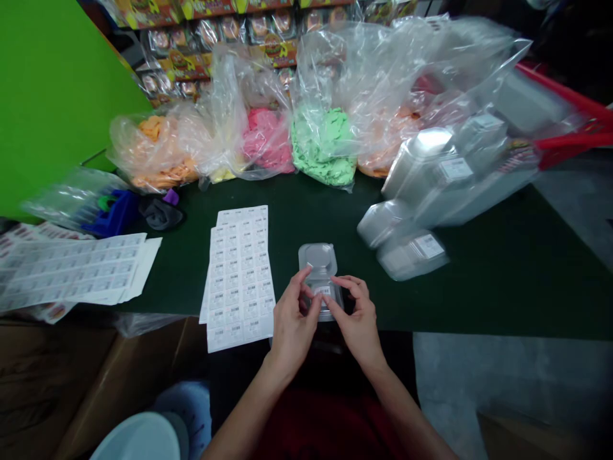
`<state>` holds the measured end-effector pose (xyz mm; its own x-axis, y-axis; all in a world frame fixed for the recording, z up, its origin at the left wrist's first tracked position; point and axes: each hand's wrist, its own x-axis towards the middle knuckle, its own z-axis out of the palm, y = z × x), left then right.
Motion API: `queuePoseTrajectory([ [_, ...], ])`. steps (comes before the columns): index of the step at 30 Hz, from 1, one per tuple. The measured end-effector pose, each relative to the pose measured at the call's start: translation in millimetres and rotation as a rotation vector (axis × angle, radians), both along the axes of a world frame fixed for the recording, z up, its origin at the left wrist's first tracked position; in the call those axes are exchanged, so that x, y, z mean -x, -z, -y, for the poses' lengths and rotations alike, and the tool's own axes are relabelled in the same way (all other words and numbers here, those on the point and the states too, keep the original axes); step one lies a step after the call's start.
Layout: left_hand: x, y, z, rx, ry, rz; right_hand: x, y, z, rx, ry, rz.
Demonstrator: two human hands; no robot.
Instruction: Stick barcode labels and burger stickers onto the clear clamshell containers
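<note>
In the head view, a small case [318, 259] of thin, clear moulded plastic lies open at the near edge of the counter [479, 300], straight in front of the person and between both hands. Its far half, a rounded square with a raised rim, rests flat on the dark green, matte surface. The near half sits under the fingertips. The left hand [291, 319] is curled, with thumb and forefinger pinched against the case's left side. The right hand [358, 316] meets it from the other side, fingers bent and closed on the right edge. A small white label [322, 291] with dark print sits on the near half, between the fingertips of the two hands. Just left of the left hand lies a sheet [239, 275] of similar labels in tidy rows, white paper with a few layers stacked. A wider stack [71, 268] of label sheets lies well off to the left. At the back of the counter stand crumpled clear bags of soft-looking pieces: an orange bag [158, 153], a pink bag [265, 137] and a green bag [325, 144]. To the right a big bag [454, 160], glossy and blurred, holds more clear cases, some spilling out towards the person.
</note>
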<state>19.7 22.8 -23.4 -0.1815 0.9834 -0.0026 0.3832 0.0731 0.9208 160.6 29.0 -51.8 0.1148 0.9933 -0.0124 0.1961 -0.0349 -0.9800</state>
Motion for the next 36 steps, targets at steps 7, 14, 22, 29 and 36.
queuePoseTrajectory([
  [7,13,11.5,1,0.075,-0.136,-0.015,1,-0.8,-2,0.021,0.019,-0.024],
  [14,24,20.9,19,0.028,-0.051,-0.057,-1,-9.3,11,0.073,-0.075,0.040],
  [22,8,11.0,37,-0.032,0.003,-0.116,13,-13.0,17,0.110,-0.138,0.179],
  [29,10,13.8,30,-0.092,0.143,-0.167,0,-18.4,17,0.016,-0.119,0.162],
  [36,15,31.8,15,-0.138,0.125,-0.393,-83,-61.8,-20,-0.290,0.015,0.471],
])
